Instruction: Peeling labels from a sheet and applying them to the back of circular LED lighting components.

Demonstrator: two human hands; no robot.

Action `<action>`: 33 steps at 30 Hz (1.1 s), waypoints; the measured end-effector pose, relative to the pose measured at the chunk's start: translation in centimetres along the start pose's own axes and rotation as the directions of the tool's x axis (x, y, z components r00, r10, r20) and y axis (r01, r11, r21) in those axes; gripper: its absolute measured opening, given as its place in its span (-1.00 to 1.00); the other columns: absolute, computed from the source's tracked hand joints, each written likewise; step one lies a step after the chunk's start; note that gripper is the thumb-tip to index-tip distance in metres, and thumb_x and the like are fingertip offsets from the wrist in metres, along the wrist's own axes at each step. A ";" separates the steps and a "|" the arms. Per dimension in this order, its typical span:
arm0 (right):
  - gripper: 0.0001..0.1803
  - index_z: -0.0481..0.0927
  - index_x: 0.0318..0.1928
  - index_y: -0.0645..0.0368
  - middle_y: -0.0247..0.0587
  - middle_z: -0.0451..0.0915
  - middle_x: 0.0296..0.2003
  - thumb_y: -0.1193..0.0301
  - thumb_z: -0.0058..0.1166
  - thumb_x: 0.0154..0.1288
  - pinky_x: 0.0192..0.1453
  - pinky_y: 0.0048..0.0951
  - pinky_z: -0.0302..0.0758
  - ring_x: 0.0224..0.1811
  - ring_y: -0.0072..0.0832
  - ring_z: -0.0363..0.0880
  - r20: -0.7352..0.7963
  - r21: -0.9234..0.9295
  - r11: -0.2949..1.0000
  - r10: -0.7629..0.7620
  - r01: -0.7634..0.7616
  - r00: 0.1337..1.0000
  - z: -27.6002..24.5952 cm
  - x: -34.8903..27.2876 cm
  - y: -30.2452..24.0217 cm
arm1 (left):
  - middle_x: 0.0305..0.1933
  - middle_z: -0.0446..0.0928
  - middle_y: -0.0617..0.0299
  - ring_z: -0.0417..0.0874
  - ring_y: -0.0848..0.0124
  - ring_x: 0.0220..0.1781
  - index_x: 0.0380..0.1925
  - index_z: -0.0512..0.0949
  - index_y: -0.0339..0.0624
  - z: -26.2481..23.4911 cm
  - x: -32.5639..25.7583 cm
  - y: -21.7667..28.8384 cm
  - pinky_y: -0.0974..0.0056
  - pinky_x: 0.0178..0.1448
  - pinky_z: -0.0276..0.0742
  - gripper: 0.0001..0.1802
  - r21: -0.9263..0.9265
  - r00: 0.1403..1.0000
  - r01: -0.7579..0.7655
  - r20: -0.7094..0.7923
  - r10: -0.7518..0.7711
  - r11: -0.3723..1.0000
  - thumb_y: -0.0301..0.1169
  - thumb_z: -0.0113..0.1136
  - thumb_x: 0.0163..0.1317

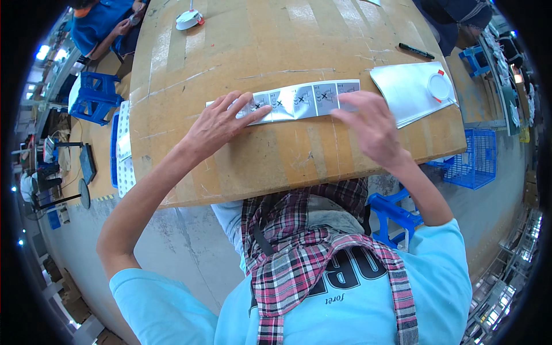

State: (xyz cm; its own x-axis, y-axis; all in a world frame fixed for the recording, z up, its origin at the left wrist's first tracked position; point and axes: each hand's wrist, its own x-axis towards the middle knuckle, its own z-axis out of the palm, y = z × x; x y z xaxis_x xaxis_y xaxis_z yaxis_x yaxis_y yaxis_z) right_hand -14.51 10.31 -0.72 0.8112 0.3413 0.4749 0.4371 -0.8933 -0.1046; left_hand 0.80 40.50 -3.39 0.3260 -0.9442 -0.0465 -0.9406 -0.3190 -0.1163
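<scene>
A long strip of silver-grey printed labels (pixel 306 101) lies across the tabletop in front of me, with thin light lines between its sections. My left hand (pixel 225 119) rests on the strip's left part, its fingers stretched out and spread over the labels. At the right end of the strip is my right hand (pixel 372 127), smeared by motion. Its fingers bend toward the last label, and I cannot make out whether they hold anything.
To the right, white sheets (pixel 405 95) lie under a round white object (pixel 439 87); a black marker (pixel 416 51) is beyond. A round white-and-red item (pixel 188 20) sits far left. Blue stools (pixel 96 95) and a blue crate (pixel 476 158) flank the table (pixel 276 155). Two people sit beyond.
</scene>
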 end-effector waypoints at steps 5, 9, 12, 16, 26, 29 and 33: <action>-0.78 0.64 -0.16 0.11 -0.21 0.54 -0.15 0.54 0.06 0.16 0.01 -0.28 0.51 -0.07 -0.30 0.53 0.026 0.190 0.970 -0.162 0.154 0.986 5.1 3.8 -2.0 | 0.23 0.27 0.27 0.35 0.22 0.28 0.38 0.18 0.54 -1.0 0.3 0.0 0.13 0.33 0.45 -0.06 -0.037 1.000 0.018 -0.014 -0.019 0.999 -0.59 0.22 0.04; -0.88 0.60 -0.23 0.11 -0.24 0.52 -0.27 0.41 0.10 0.24 -0.14 -0.28 0.52 -0.20 -0.32 0.56 0.240 0.425 0.890 0.066 -0.166 0.968 5.9 4.8 -1.1 | 0.16 0.31 0.22 0.40 0.23 0.22 0.27 0.37 0.35 -1.5 0.6 0.8 0.12 0.21 0.46 -0.22 -0.178 0.996 0.094 0.012 -0.093 0.980 -0.62 0.17 0.01; -0.89 0.55 -0.24 0.10 -0.24 0.50 -0.30 0.40 0.11 0.24 -0.21 -0.28 0.50 -0.23 -0.30 0.56 0.309 0.424 0.859 0.161 -0.288 0.937 6.4 5.3 -1.0 | 0.11 0.33 0.15 0.40 0.21 0.19 0.13 0.47 0.12 -1.1 1.4 3.5 0.10 0.18 0.40 -0.46 -0.275 0.954 0.264 -0.066 -0.292 0.924 -0.48 0.17 0.08; -0.89 0.49 -0.27 0.13 -0.20 0.50 -0.31 0.38 0.07 0.27 -0.18 -0.21 0.49 -0.19 -0.20 0.56 0.259 0.343 0.897 0.196 -0.280 0.946 7.5 5.6 -1.2 | 0.08 0.34 0.07 0.33 0.13 0.19 -0.01 0.48 -0.06 0.1 4.3 7.8 0.00 0.25 0.20 -0.63 -0.437 0.706 0.552 -0.208 -0.677 0.710 -0.22 0.16 0.19; -0.88 0.46 -0.26 0.09 -0.25 0.49 -0.30 0.35 0.06 0.28 -0.16 -0.21 0.48 -0.16 -0.27 0.54 0.344 0.322 0.883 0.226 -0.341 0.911 7.2 5.7 -1.2 | 0.31 0.19 0.08 0.11 0.06 0.40 0.30 0.29 -0.01 1.8 3.5 8.5 -0.09 0.42 -0.13 -0.40 -0.409 0.618 0.639 -0.232 -0.751 0.652 -0.18 0.10 0.26; -0.88 0.46 -0.26 0.08 -0.25 0.48 -0.30 0.34 0.05 0.30 -0.15 -0.24 0.48 -0.16 -0.28 0.54 0.374 0.324 0.868 0.248 -0.376 0.894 7.1 5.8 -1.3 | 0.45 0.02 0.02 -0.07 0.02 0.52 0.41 0.11 0.01 1.9 1.2 7.3 -0.21 0.48 -0.21 -0.28 -0.373 0.602 0.698 -0.156 -0.783 0.611 -0.15 0.07 0.29; -0.88 0.47 -0.25 0.08 -0.26 0.48 -0.29 0.33 0.04 0.30 -0.15 -0.24 0.48 -0.15 -0.30 0.53 0.372 0.311 0.875 0.248 -0.372 0.895 7.2 5.7 -1.2 | 0.52 -0.15 -0.06 -0.24 0.00 0.57 0.47 -0.08 -0.01 2.4 -2.9 5.5 -0.34 0.48 -0.27 -0.15 -0.317 0.455 0.829 -0.096 -0.885 0.461 -0.14 0.10 0.28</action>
State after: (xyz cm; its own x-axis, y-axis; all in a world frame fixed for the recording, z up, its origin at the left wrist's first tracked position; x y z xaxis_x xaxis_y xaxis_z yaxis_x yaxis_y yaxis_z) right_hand -7.65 15.45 -4.19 0.9785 0.1925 0.0739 0.2016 -0.8173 -0.5397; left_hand -5.09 41.66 -6.30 0.9718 -0.1555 0.1772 -0.1934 -0.9556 0.2222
